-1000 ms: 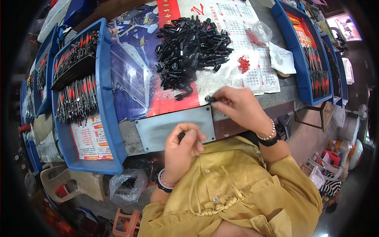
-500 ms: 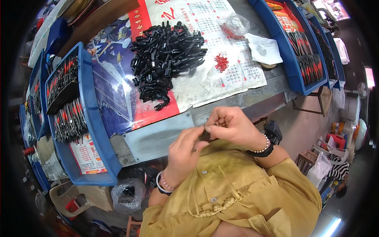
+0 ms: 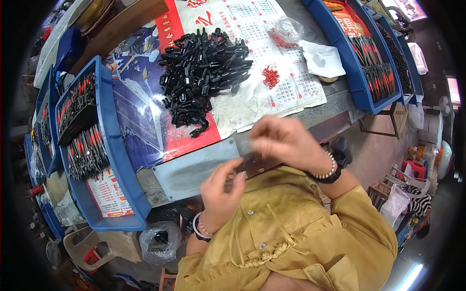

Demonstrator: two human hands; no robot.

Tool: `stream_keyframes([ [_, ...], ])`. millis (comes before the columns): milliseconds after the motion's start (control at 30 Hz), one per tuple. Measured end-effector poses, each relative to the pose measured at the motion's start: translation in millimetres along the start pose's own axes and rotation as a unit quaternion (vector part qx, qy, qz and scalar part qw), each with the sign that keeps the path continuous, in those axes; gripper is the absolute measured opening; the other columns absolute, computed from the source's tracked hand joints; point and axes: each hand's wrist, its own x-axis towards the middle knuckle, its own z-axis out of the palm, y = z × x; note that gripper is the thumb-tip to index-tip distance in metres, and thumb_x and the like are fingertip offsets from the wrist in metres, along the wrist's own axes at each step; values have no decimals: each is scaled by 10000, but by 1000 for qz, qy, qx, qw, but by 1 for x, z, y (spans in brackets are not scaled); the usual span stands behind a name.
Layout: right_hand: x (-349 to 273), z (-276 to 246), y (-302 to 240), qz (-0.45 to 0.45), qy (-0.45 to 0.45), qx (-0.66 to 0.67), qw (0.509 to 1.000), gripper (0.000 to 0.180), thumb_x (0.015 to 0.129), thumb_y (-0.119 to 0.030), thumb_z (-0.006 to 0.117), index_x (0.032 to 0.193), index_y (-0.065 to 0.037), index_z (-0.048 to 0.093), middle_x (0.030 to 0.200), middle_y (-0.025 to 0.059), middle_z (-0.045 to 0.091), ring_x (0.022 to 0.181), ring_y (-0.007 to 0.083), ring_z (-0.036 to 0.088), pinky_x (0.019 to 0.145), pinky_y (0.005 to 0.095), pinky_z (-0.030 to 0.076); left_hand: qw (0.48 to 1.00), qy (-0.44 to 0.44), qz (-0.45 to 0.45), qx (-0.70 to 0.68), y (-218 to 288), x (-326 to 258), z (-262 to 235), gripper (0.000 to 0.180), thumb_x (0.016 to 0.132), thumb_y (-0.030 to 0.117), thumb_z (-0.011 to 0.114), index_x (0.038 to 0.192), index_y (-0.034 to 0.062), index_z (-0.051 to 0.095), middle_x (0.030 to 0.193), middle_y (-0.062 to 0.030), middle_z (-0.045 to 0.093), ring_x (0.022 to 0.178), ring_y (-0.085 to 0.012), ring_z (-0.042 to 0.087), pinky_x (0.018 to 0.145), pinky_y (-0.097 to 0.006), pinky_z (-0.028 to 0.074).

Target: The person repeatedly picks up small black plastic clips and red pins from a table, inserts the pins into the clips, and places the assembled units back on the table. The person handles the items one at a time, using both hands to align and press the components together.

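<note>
Above my lap, at the near bench edge, my left hand [image 3: 221, 186] is curled with thumb and forefinger close together. Something small and dark shows between those fingers, too small to name. My right hand [image 3: 286, 143] is raised beside it over the bench edge, apart from the left; its fingertips are smeared by motion. Beyond my hands lies a heap of small black plastic parts [image 3: 194, 72]. A little pile of small red rings [image 3: 271, 76] rests to its right on a printed calendar sheet [image 3: 257, 104].
On the left, a blue tray [image 3: 114, 145] holds bundled black-and-red parts. Another blue tray [image 3: 357, 80] with similar parts stands at the right. A clear plastic tub [image 3: 289, 30] and a white paper [image 3: 323, 60] lie near the red rings. A pale metal plate [image 3: 194, 169] borders my left hand.
My hands, together at the fingertips before, have parted. The right hand has moved up and away toward the bench; the left has dropped slightly left.
</note>
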Motion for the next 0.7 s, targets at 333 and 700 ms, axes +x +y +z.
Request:
stream_keyframes([
  [333,64,-56,38,-168,124,-545,812,49,747,-30,602,792,-24,583,860,114,552,858,298,565,746,377,489,818,-67,-265,-507,-11,-5,-21,353,883,165,598,1155,-50,531,869,-155,638,500,-88,477,435,-189,358],
  [700,73,-65,36,-137,86,-514,842,81,764,-85,620,767,-28,562,791,114,546,804,306,576,705,396,480,830,-98,-243,-493,-8,-2,-19,348,837,-65,454,1168,-48,558,909,-160,663,532,-92,506,485,-204,400],
])
